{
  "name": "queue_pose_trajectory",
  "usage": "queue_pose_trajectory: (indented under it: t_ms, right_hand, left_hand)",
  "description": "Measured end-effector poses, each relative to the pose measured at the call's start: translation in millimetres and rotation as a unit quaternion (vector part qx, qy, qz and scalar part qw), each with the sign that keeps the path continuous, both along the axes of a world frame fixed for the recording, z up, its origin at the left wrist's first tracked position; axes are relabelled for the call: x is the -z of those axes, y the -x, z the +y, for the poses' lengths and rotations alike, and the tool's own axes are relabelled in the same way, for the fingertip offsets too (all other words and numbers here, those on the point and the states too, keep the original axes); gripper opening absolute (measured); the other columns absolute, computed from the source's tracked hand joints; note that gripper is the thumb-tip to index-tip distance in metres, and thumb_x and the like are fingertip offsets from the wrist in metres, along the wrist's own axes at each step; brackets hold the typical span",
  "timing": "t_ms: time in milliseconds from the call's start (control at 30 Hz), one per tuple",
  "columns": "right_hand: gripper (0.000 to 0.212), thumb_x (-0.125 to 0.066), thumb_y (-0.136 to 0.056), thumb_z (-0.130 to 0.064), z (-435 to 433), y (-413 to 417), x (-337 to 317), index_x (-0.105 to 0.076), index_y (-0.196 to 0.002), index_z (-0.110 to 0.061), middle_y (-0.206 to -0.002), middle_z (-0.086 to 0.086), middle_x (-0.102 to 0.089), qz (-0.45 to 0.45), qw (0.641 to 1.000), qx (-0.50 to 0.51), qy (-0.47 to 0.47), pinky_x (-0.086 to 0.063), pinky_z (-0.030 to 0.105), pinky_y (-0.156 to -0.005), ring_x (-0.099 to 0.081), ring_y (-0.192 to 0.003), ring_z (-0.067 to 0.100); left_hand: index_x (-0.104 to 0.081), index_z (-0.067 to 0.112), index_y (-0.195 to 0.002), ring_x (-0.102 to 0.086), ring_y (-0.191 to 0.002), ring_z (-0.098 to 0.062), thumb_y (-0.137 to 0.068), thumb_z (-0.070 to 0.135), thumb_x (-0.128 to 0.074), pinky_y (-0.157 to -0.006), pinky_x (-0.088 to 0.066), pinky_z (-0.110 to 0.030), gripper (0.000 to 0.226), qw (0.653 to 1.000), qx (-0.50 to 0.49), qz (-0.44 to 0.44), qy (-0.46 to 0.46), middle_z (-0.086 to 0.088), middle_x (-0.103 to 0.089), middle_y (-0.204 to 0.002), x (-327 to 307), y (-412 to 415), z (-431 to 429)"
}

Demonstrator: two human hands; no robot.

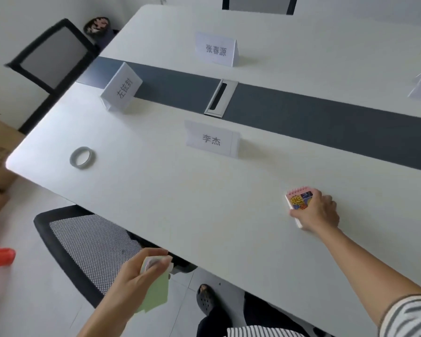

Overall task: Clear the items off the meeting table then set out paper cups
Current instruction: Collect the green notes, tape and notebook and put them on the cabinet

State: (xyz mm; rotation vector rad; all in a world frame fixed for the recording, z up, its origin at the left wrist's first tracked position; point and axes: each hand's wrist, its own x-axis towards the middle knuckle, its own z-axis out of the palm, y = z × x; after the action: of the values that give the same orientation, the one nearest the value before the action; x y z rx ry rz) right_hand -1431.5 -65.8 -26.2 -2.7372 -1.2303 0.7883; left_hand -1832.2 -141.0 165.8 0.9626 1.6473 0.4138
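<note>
The right hand [319, 210] reached out over the tabletop [204, 203] and gripped a small spiral notebook [299, 199]. Its fingers were curled over the far side of the cover and the thumb was pressed against the near edge. The notebook sat near the front right of the tabletop, slightly tilted under the grip; whether it had fully left the surface could not be told.

The left hand [141, 271] hovered just off the near edge, above a mesh-backed chair [88, 246]. Its fingers were closed round a green paper [157, 295] and a small pale object [153, 261] too blurred to name.

To do this pick-up well, the pinch probably wanted to span both covers so the pages would not fan open. A straight lift rather than a drag would also suit. With the left hand already loaded, the notebook was likely better carried in the right hand than stacked on a crowded grip.

A roll of tape [82, 157] lay well apart, near the left corner, and looked like the next thing to collect. Folded name cards [212, 139] stood along the middle, and nothing showed whether they were meant to go. No paper cups were in view, so the clearing part seemed unfinished.
</note>
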Motion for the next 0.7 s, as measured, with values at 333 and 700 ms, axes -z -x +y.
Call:
queue_pose_trajectory:
  t_ms: [333,700]
  right_hand:
    - [0.074,-0.079,-0.066,-0.034,5,84,-55,-0.042,-0.130,-0.030,-0.105,-0.004,-0.065,0.239,0.967,-0.051,-0.076,-0.057,0.043,-0.080,-0.063,-0.091,0.024]
    - [0.065,-0.073,-0.059,-0.061,-77,331,-165,-0.056,-0.118,-0.040,-0.097,-0.012,-0.068,0.492,0.825,-0.225,-0.163,-0.047,0.018,-0.074,-0.064,-0.081,-0.003]
  left_hand:
    - [-0.071,0.036,-0.091,-0.064,-0.069,-0.013,-0.071,0.052,-0.072,-0.056,-0.049,-0.027,0.026,0.995,-0.086,-0.021,-0.045,0.001,-0.074,-0.080,-26,30,-38]
    - [-0.072,0.033,-0.088,-0.073,-0.075,-0.025,-0.067,0.047,-0.071,-0.059,-0.053,-0.035,0.025,0.970,-0.223,-0.013,-0.091,-0.013,-0.075,-0.089,-43,183,-173]
